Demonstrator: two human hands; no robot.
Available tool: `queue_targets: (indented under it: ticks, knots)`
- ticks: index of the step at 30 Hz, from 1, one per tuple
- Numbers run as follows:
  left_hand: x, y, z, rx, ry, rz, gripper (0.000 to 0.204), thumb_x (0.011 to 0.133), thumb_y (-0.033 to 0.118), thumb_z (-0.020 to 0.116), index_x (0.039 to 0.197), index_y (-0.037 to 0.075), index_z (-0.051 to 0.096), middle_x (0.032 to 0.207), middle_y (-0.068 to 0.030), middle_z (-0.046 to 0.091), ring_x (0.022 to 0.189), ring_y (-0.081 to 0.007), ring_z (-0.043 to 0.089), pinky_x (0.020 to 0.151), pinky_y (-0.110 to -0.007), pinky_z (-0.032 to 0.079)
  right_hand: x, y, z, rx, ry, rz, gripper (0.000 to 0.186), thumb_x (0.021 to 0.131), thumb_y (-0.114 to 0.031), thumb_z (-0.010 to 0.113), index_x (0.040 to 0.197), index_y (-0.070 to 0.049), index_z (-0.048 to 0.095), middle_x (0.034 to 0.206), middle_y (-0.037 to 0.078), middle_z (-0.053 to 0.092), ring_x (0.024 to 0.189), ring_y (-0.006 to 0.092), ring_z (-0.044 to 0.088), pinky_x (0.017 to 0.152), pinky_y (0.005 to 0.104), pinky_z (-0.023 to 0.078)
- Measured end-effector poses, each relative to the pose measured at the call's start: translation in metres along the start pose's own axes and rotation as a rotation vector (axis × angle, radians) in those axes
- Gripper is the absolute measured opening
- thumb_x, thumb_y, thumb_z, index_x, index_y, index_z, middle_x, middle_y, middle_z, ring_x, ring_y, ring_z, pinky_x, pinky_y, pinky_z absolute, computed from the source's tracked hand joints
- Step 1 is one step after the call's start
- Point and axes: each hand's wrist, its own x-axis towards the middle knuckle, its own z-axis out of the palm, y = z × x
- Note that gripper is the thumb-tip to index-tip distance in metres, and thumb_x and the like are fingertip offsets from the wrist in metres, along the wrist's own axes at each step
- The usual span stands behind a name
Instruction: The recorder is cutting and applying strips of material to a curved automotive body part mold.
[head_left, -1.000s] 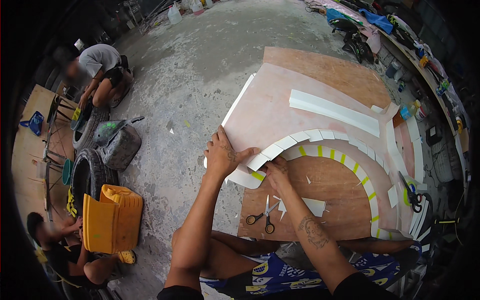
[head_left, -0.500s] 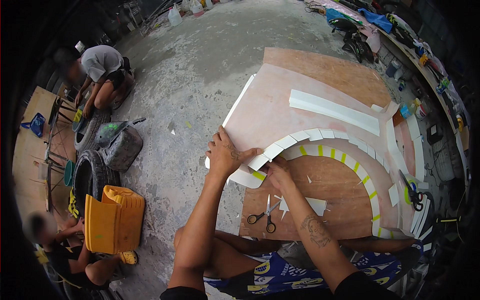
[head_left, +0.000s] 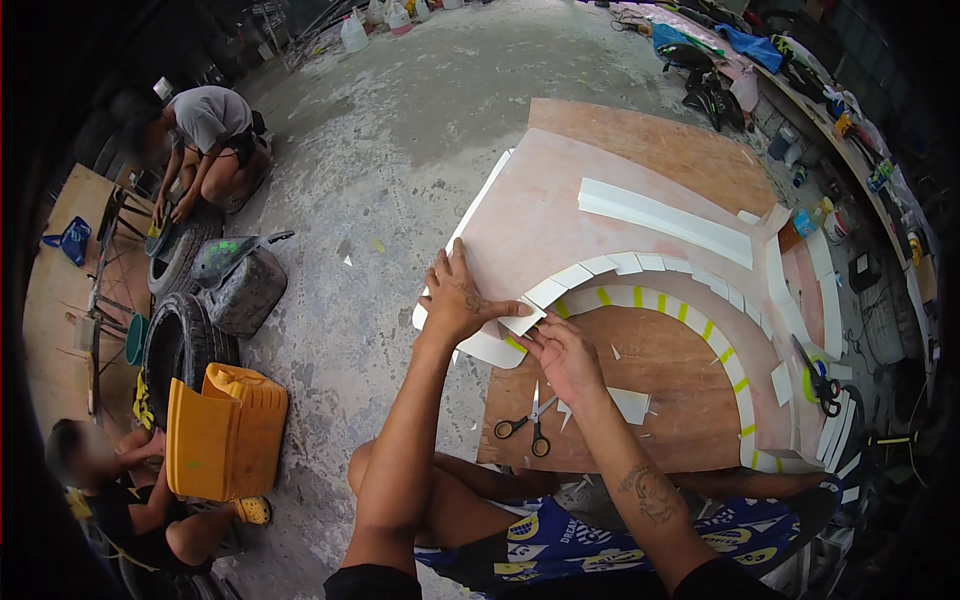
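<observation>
A pale pink, fender-shaped panel (head_left: 550,210) with a wheel arch lies before me on a brown board. White card tabs (head_left: 573,278) overlap along the arch's upper edge. Fingers spread, my left hand (head_left: 460,305) rests on the panel's left part, its thumb pressing the end card tab (head_left: 522,321). My right hand (head_left: 565,357) pinches that tab's right edge from below; its fingertips are partly hidden. Below the tabs curves a white strip (head_left: 660,306) crossed by yellow-green tape. Black-handled scissors (head_left: 534,420) lie open on the board, near a white card scrap (head_left: 628,405).
Another pair of scissors (head_left: 826,388) rests at the panel's right end beside a roll of tape. Left of me are a yellow crate (head_left: 225,440) and tires (head_left: 178,345). Two people (head_left: 212,115) work at the left. A cluttered bench runs along the right.
My right hand has drawn back slightly to the lower right from under the end tab, showing more of its fingers. My left hand stays on the panel, thumb on the tab.
</observation>
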Motion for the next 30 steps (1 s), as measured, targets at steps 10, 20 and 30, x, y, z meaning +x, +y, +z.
queue_targets:
  ticks: [10, 20, 30]
  knots:
    - [-0.003, 0.0, -0.001, 0.007, 0.002, -0.014, 0.149, 0.037, 0.06, 0.091, 0.152, 0.005, 0.015, 0.152, -0.0308, 0.018, 0.14, -0.0502, 0.018, 0.104, -0.07, 0.023, 0.017, -0.013, 0.002, -0.139, 0.149, 0.078, 0.034, 0.093, -0.022, 0.065, 0.112, 0.004, 0.056, 0.111, 0.019, 0.062, 0.105, 0.0301, 0.063, 0.092, 0.0428, 0.053]
    - [-0.002, -0.003, 0.001, 0.0, 0.014, -0.004, 0.147, 0.036, 0.059, 0.091, 0.152, 0.007, 0.018, 0.152, -0.0311, 0.019, 0.14, -0.0514, 0.017, 0.104, -0.07, 0.023, 0.026, -0.016, -0.012, -0.176, 0.121, 0.128, 0.024, 0.092, -0.013, 0.063, 0.107, 0.005, 0.059, 0.105, 0.018, 0.065, 0.092, 0.0317, 0.067, 0.083, 0.0478, 0.059]
    - [0.0, -0.007, 0.004, -0.016, 0.033, 0.021, 0.143, 0.039, 0.057, 0.092, 0.151, 0.007, 0.019, 0.151, -0.0308, 0.022, 0.139, -0.0511, 0.021, 0.103, -0.07, 0.025, 0.023, -0.033, -0.004, -0.433, 0.165, 0.222, 0.026, 0.087, -0.015, 0.071, 0.095, 0.008, 0.06, 0.095, 0.018, 0.065, 0.085, 0.0286, 0.068, 0.069, 0.044, 0.063]
